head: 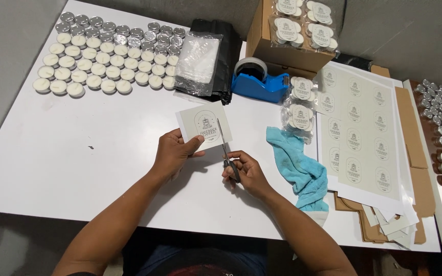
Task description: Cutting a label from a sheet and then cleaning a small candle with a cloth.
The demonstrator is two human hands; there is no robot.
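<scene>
My left hand (174, 152) pinches the lower edge of a small pale card (203, 125) printed with a round emblem, holding it just above the white table (78, 153). My right hand (245, 173) grips the handles of a pair of scissors (224, 148). The thin blades point away from me and lie across the card's right side.
Rows of white tealight candles (93, 61) fill the far left. A clear bag on black bags (200, 61), a blue tape dispenser (259, 82), a cardboard box (287, 41), bagged candles (300, 110), a blue cloth (300, 168) and printed label sheets (364, 133) lie right.
</scene>
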